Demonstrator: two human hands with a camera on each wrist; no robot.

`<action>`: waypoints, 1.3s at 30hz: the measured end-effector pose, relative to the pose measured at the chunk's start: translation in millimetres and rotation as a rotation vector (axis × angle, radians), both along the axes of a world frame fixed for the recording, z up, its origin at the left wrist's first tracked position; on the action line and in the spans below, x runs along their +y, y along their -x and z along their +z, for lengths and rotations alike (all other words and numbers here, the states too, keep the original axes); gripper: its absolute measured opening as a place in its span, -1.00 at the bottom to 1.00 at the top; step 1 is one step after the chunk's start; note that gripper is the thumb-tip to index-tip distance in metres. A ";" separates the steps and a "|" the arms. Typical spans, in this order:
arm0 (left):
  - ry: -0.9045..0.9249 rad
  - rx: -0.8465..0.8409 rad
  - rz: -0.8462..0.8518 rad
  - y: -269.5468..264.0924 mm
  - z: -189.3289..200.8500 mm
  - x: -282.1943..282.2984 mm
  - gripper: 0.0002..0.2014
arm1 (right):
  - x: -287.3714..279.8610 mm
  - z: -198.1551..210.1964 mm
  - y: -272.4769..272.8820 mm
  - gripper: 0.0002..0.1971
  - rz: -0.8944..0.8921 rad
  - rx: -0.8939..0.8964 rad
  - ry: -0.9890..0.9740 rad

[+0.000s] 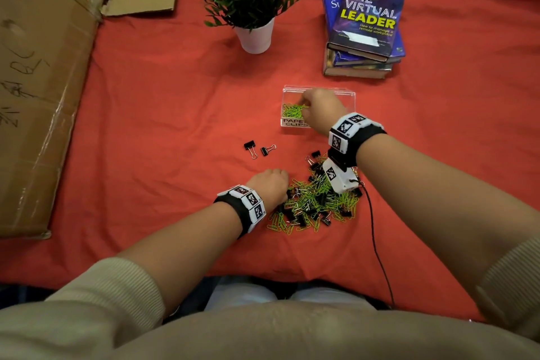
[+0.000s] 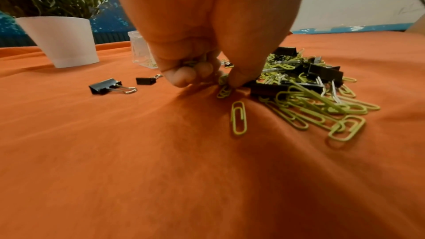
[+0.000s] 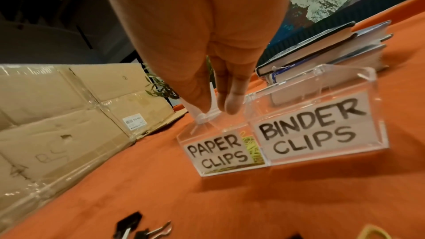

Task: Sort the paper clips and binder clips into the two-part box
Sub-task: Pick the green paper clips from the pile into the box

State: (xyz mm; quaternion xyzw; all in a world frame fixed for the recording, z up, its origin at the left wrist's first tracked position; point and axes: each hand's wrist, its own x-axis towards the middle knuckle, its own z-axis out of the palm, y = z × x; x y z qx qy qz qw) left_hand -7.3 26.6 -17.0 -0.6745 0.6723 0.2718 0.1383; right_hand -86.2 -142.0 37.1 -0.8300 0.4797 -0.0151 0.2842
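Left hand [image 2: 195, 57] pinches lime-green wire paper clips [image 2: 224, 88] at the edge of the mixed pile with black binder clips [image 1: 314, 202]. Right hand [image 3: 207, 64], fingers straight and relaxed, over the PAPER CLIPS half of the clear plastic two-part box [image 3: 299, 134].

The right hand [image 1: 320, 108] hangs over the clear box [image 1: 347, 95], above the part labelled for paper clips, where green paper clips [image 1: 293, 110] lie just left of its fingers. The left hand [image 1: 270, 185] rests knuckles-up at the left edge of the mixed pile [image 1: 315, 204] of green paper clips and black binder clips on the red cloth [image 1: 175, 126]. Two binder clips [image 1: 258, 149] lie apart, beyond the left hand. Farther off stand a plant [image 1: 251, 0], books [image 1: 363, 29] and cardboard [image 1: 43, 82].
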 end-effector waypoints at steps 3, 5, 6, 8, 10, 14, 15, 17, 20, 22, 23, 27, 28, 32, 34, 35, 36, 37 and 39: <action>0.003 0.027 -0.020 -2.0 -1.0 -2.2 -0.60 | 27.4 0.2 22.6 -0.80 0.030 -0.061 -0.084; 0.011 0.064 -0.015 -5.8 0.6 -2.3 -0.65 | 51.1 -8.3 40.6 -0.83 0.197 0.068 -0.195; 0.014 0.083 0.008 -9.2 2.0 -2.8 -0.68 | 62.7 -15.0 48.8 -0.84 0.290 0.153 -0.220; 0.019 0.143 0.071 -18.7 4.0 -6.8 -0.75 | 81.5 -28.4 61.2 -0.81 0.421 0.253 -0.208; 0.054 0.197 0.125 -30.0 9.6 -16.7 -0.86 | 93.9 -38.0 67.8 -0.70 0.450 0.260 -0.170; 0.200 0.252 0.237 -37.7 44.2 -55.9 -0.95 | 105.9 -42.8 68.9 -0.67 0.494 0.277 0.024; 0.241 0.250 0.247 -37.1 52.4 -69.8 -0.94 | 107.9 -43.4 67.4 -0.69 0.498 0.286 0.056; 0.274 0.221 0.247 -35.1 61.6 -97.7 -0.82 | 110.8 -45.2 63.2 -0.72 0.501 0.299 0.086; 0.219 0.146 0.233 -28.7 61.2 -128.9 -0.71 | 110.7 -48.8 59.7 -0.75 0.480 0.285 0.059; 0.200 0.086 0.219 -22.7 58.0 -140.4 -0.69 | 108.4 -48.5 59.5 -0.75 0.469 0.293 0.034; 0.199 0.061 0.214 -20.9 54.5 -144.0 -0.68 | 107.1 -46.8 60.0 -0.75 0.456 0.283 0.011; 0.194 0.038 0.189 -20.5 42.2 -145.9 -0.65 | 99.4 -35.4 64.5 -0.83 0.229 0.110 -0.245; 0.204 0.054 0.176 -22.0 40.5 -144.2 -0.64 | 97.5 -33.8 66.1 -0.86 0.169 0.064 -0.299; 0.381 0.145 0.151 -27.3 44.7 -122.4 -0.63 | 90.5 -33.5 73.5 -0.89 0.023 -0.036 -0.413; 0.465 0.185 0.196 -26.5 48.2 -99.9 -0.74 | 86.0 -33.5 74.8 -0.85 -0.023 -0.058 -0.409; 0.446 0.207 0.219 -25.9 47.0 -85.4 -0.80 | 84.4 -33.4 74.1 -0.81 -0.037 -0.052 -0.402; 0.388 0.222 0.232 -24.8 44.1 -70.0 -0.85 | 83.3 -32.4 72.6 -0.76 -0.047 -0.035 -0.403; 0.303 0.218 0.234 -24.2 39.2 -55.2 -0.87 | 81.9 -31.5 70.4 -0.73 -0.054 -0.013 -0.404; 0.136 0.177 0.215 -24.1 26.0 -26.8 -0.87 | 81.0 -30.2 65.8 -0.72 -0.060 0.031 -0.401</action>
